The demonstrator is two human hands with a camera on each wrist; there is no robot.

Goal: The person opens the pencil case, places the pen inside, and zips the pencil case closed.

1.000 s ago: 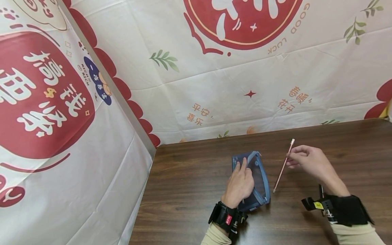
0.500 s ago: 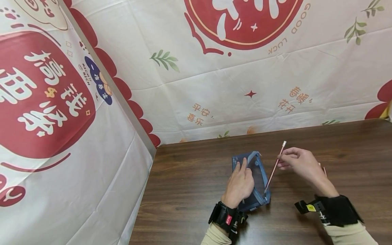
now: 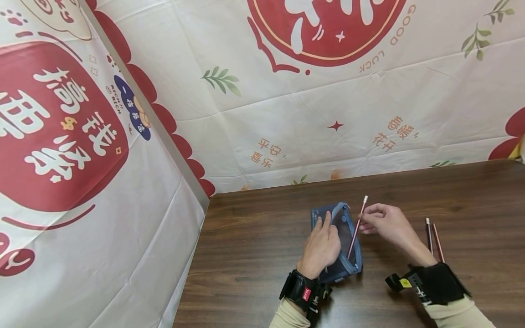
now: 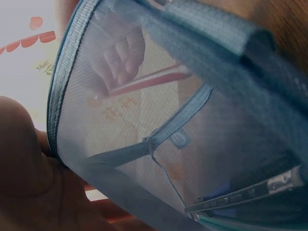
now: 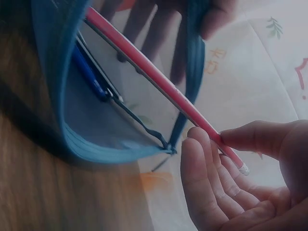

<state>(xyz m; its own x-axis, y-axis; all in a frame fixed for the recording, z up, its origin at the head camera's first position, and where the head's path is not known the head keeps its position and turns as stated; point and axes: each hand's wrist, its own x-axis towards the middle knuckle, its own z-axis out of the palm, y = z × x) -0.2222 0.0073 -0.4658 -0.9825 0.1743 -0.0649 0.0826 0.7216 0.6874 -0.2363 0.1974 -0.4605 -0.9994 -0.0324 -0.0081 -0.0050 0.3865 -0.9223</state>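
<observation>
"Head view first: what are the fingers doing?"

"On the right hand (image 3: 387,225), thumb and fingertips are closed in a pinch on a slim pink pencil (image 5: 166,87), near its white end. The left hand (image 3: 320,250) lays two straight fingers over the side of a blue mesh pouch (image 3: 345,231)."

"And where is the pencil?"

"Tilted across the pouch's mouth, its far end apparently inside."

"What could go wrong?"

"In my judgement, that far end could snag on the zip edge (image 5: 96,153) or poke the mesh if pushed at a slant. Should the left fingers slip, the mouth might sag closed; a slack pinch could drop the pencil."

"Anything else around, or in the way?"

"Inside the pouch, a blue pen (image 5: 89,74) and a dark, lettered pencil (image 4: 236,196) take up room and could block the tip. To the right on the brown tabletop (image 3: 246,255), a white-ended pencil (image 3: 429,234) and a reddish pencil (image 3: 438,243) lie side by side, partly hidden by the right wrist's black strap (image 3: 440,284)."
</observation>
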